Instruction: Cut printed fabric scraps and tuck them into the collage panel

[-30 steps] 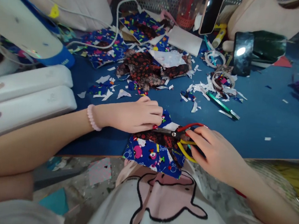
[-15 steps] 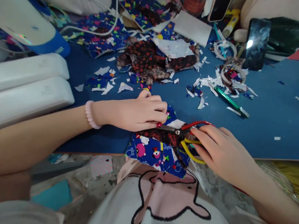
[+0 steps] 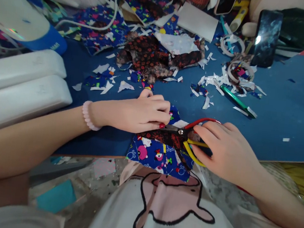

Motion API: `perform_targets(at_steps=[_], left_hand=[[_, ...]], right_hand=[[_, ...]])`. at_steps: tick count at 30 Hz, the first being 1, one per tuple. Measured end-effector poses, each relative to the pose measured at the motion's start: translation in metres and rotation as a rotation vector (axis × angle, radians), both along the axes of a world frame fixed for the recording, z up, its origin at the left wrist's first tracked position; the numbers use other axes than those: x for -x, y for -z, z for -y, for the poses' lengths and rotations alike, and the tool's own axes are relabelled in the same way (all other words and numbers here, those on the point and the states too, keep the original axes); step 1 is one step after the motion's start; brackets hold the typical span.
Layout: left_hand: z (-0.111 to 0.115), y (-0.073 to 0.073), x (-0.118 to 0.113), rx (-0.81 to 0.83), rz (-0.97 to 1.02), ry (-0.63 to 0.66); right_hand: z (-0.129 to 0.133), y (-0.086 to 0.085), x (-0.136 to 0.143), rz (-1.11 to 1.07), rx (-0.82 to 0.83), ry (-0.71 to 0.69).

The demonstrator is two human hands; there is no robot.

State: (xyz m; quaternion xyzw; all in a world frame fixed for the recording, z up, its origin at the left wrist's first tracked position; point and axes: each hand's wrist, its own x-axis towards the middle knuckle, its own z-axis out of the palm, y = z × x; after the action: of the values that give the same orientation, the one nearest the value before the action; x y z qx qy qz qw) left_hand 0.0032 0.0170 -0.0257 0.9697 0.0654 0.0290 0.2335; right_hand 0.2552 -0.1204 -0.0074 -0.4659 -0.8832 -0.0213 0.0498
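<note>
1. White plastic cases [image 3: 22, 90], two, lying side by side at far left on the blue desk [image 3: 275, 115].
2. Blue-and-white appliance [image 3: 21, 19] above them, white cable [image 3: 107, 16] trailing from behind it.
3. Left hand [image 3: 138, 114], pink bead bracelet [image 3: 87, 115] at the wrist, palm down; fingers [image 3: 160, 109] curled together and pressed on the upper edge of the fabric piece, red nails beside the scissor blades.
4. Fabric piece [image 3: 159, 154], blue cartoon print joined to dark red-flowered print, lying at the near edge of the desk and hanging slightly over it, between both hands.
5. Scissors [image 3: 190, 135], red and yellow handle loops, blades pointing left onto the fabric piece.
6. Right hand [image 3: 226, 153], fingers clamped on the scissor loops.
7. Fabric scraps [image 3: 152, 53] and white paper offcuts [image 3: 214, 84], heaped further back at centre.
8. Green pen [image 3: 236, 99], tape rolls [image 3: 235, 57], dark phone [image 3: 267, 37], right rear.
</note>
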Motion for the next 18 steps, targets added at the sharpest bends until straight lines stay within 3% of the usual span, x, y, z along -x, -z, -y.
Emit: perform_targets(at_steps=[9, 18], left_hand=[[-0.0025, 0.0098, 0.0017, -0.045, 0.110, 0.032], [-0.0026, 0.0088, 0.0024, 0.021, 0.116, 0.027]], right_hand=[[0.0010, 0.0006, 0.0014, -0.039, 0.003, -0.024], [-0.0006, 0.0013, 0.0039, -0.019, 0.002, -0.019]])
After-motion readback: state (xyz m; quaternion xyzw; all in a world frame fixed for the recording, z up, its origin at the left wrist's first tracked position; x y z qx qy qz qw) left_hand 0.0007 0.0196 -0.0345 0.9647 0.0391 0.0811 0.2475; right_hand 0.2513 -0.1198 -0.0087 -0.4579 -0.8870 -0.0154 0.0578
